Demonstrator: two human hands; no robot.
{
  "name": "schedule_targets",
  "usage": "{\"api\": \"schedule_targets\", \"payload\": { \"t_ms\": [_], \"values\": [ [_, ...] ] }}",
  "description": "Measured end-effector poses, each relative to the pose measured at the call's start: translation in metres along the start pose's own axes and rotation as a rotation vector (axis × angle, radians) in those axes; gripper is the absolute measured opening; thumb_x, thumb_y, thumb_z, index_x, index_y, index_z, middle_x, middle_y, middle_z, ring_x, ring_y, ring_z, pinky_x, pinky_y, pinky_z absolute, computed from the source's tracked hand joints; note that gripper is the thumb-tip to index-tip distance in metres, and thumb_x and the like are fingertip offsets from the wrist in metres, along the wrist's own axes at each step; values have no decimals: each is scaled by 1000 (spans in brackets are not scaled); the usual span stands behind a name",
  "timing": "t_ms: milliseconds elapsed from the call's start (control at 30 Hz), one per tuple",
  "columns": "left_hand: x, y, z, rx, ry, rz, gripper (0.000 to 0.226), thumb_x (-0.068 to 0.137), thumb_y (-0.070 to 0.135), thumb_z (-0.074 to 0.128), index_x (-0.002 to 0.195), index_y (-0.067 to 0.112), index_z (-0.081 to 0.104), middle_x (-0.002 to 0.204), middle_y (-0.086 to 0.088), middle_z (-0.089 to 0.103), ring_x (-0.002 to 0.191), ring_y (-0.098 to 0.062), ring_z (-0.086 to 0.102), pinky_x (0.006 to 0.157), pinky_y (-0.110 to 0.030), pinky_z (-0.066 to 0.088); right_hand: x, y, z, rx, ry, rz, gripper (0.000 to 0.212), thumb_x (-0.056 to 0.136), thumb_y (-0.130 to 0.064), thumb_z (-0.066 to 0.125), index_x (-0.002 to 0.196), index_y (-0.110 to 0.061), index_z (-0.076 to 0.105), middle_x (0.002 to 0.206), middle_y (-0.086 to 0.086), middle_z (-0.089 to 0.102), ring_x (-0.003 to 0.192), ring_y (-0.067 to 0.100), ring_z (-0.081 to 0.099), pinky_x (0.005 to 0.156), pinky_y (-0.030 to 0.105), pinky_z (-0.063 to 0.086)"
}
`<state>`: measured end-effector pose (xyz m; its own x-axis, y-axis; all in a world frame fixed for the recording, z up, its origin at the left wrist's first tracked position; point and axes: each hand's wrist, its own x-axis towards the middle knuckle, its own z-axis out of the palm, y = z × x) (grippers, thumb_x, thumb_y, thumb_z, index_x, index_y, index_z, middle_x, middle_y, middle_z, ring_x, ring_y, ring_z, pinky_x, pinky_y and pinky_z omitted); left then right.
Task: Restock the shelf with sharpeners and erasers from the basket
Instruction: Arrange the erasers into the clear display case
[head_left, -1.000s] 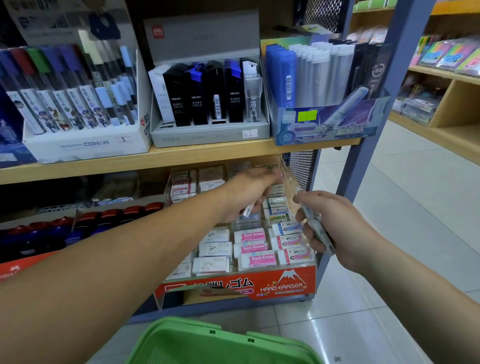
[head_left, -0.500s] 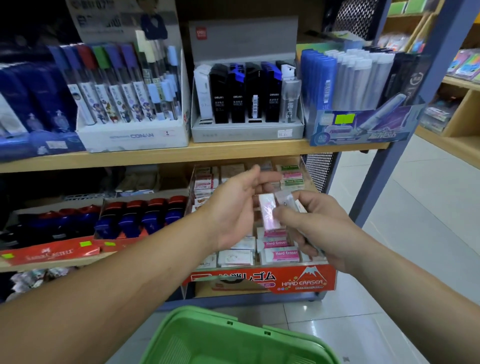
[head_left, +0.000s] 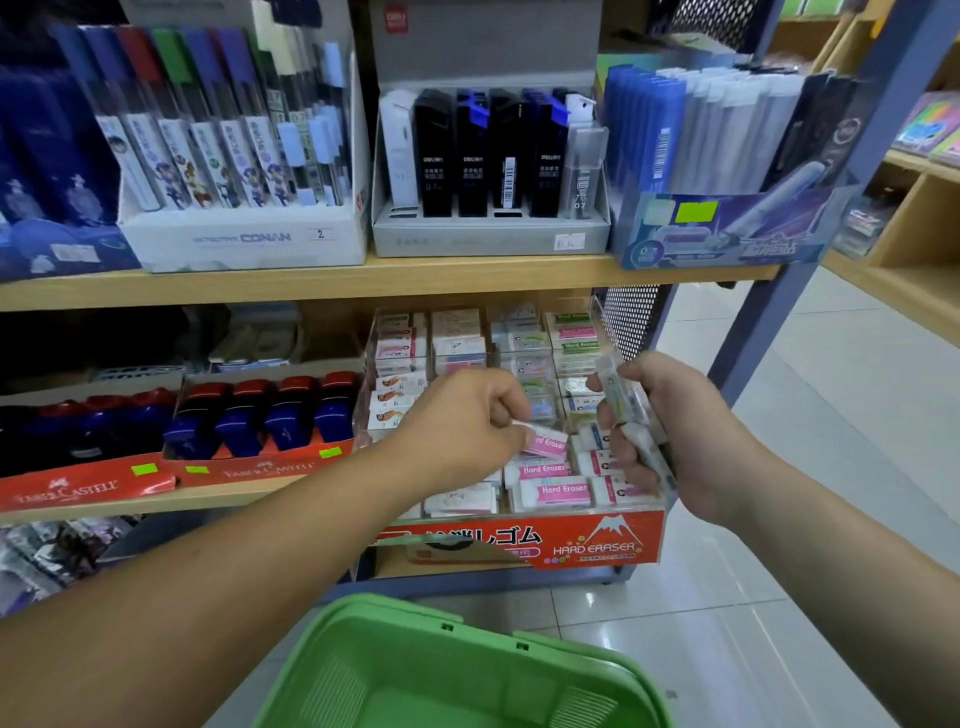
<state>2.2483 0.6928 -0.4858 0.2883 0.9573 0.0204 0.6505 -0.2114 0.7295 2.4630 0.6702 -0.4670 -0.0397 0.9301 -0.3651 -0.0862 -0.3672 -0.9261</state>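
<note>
A: What lies around the blue-grey post (head_left: 763, 332)?

B: To its right, pale glossy floor tiles (head_left: 779, 571) with thin dark joints and soft bright reflections. Farther right stands a light wooden shelving unit (head_left: 914, 244).

A: And left of the post?

B: A black perforated metal panel (head_left: 631, 317), just beside it.

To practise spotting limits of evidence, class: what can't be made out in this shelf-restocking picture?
Head view:
- Green basket: bottom edge cuts it off; contents unknown.
- Eraser stack in right hand: fingers cover it; count unclear.
- Eraser display: left hand, pinching a pink eraser, hides slots.
- Price label on grey box: print too small.
</note>
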Motion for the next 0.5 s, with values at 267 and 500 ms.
{"api": "schedule_targets", "payload": {
  "t_ms": [267, 500],
  "values": [
    [3, 6, 1, 185, -119, 40, 14, 95, 33, 73, 109, 34, 73, 94, 18, 71, 89, 0, 67, 85, -32, 59, 1, 5, -4, 72, -65, 33, 32, 101, -29, 46, 120, -9, 62, 76, 8, 60, 51, 18, 42, 44, 22, 30],
    [3, 7, -5, 236, -204, 31, 12, 96, 32, 71, 109, 35, 72, 94, 16, 72, 88, -2, 68, 85, -32, 59, -2, 4, -5, 45, -75, 38, 26, 101, -21, 49, 119, -10, 65, 79, 9, 64, 51, 18, 45, 54, 26, 27]
  ]
}}
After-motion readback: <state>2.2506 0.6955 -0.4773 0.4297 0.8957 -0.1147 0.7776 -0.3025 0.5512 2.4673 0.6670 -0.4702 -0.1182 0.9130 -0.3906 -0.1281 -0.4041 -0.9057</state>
